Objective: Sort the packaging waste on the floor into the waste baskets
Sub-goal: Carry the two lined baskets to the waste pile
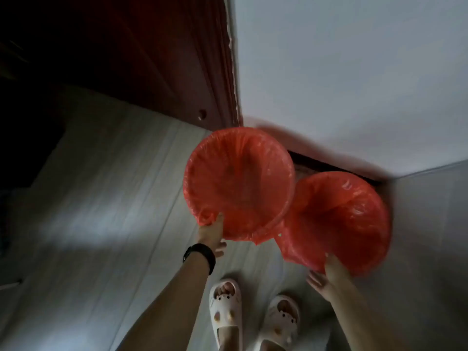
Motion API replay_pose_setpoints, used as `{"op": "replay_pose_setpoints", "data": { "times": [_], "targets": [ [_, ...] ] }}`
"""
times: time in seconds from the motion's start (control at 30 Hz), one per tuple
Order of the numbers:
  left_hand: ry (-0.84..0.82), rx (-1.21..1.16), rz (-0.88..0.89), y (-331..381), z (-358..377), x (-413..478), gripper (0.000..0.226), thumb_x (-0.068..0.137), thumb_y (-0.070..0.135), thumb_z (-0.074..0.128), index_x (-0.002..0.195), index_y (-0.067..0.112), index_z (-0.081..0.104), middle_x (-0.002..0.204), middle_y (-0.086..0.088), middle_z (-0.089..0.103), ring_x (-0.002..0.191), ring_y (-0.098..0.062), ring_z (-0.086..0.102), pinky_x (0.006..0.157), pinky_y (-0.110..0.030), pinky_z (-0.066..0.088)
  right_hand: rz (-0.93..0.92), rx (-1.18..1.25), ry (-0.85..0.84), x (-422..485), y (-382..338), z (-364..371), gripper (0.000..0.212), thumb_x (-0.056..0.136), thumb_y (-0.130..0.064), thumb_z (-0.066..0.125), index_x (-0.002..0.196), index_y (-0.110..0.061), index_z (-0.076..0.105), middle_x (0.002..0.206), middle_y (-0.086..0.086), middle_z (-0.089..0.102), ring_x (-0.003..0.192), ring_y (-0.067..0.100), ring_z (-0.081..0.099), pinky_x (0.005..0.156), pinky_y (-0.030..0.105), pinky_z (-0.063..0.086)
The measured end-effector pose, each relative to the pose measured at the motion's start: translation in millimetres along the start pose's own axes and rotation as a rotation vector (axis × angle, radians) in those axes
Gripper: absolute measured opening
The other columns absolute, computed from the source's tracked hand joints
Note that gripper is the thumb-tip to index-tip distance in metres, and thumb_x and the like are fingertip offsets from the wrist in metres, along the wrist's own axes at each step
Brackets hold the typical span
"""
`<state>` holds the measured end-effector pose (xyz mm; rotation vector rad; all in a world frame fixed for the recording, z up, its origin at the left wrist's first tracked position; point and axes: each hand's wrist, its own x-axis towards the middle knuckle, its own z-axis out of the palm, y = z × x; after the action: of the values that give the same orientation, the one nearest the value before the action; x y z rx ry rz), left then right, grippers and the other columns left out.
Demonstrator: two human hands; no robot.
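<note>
Two round waste baskets lined with red plastic bags are in the room's corner. The left basket (239,183) is gripped at its near rim by my left hand (211,234), thumb over the edge. The right basket (336,219) is gripped at its near rim by my right hand (331,272). The two baskets touch or overlap slightly at their rims. Both look empty inside. No packaging waste shows in this view.
A white wall (354,72) stands behind the baskets, and a dark red wooden door (152,59) is at the back left. Pale plank floor (101,198) spreads to the left. My feet in white slippers (225,307) stand just before the baskets.
</note>
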<state>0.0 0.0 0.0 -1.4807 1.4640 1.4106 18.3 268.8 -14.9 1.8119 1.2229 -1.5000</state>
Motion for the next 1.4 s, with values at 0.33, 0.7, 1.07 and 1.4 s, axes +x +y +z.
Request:
{"op": "replay_pose_setpoints", "data": {
  "times": [0.33, 0.7, 1.07, 1.4],
  "targets": [
    [0.220, -0.242, 0.046, 9, -73, -8, 0.027, 0.091, 0.014, 0.048, 0.117, 0.011, 0.055, 0.102, -0.011, 0.067, 0.079, -0.029, 0.069, 0.053, -0.036, 0.059, -0.254, -0.067, 0.101, -16, 3, 8, 0.015, 0.078, -0.003, 0.057, 0.087, -0.016, 0.059, 0.095, 0.011, 0.066, 0.079, 0.023, 0.063, 0.049, 0.030, 0.058],
    [0.501, -0.920, -0.017, -37, -330, -269, 0.026, 0.096, 0.009, 0.047, 0.120, 0.008, 0.056, 0.101, -0.016, 0.063, 0.073, -0.025, 0.062, 0.058, -0.032, 0.054, -0.864, -0.908, -0.038, -288, 6, 100, 0.045, 0.061, -0.043, 0.070, 0.100, -0.032, 0.050, 0.104, 0.017, 0.068, 0.092, 0.043, 0.068, 0.061, 0.050, 0.061],
    [1.017, -1.514, 0.131, -227, -441, -539, 0.034, 0.087, 0.016, 0.061, 0.121, 0.012, 0.059, 0.112, -0.014, 0.062, 0.092, -0.033, 0.066, 0.044, -0.028, 0.055, -1.273, -1.327, -0.675, -700, 149, 136, 0.033, 0.090, -0.026, 0.062, 0.117, -0.008, 0.053, 0.109, 0.016, 0.062, 0.100, 0.037, 0.060, 0.076, 0.033, 0.040],
    [1.419, -1.744, -0.140, -544, -387, -667, 0.065, 0.049, 0.043, 0.068, 0.104, 0.009, 0.065, 0.108, -0.012, 0.069, 0.092, -0.031, 0.069, 0.078, -0.050, 0.060, -1.445, -1.692, -1.190, -792, 385, 27, 0.032, 0.088, -0.023, 0.065, 0.111, -0.002, 0.062, 0.110, 0.019, 0.067, 0.098, 0.036, 0.064, 0.078, 0.034, 0.046]
  ]
}}
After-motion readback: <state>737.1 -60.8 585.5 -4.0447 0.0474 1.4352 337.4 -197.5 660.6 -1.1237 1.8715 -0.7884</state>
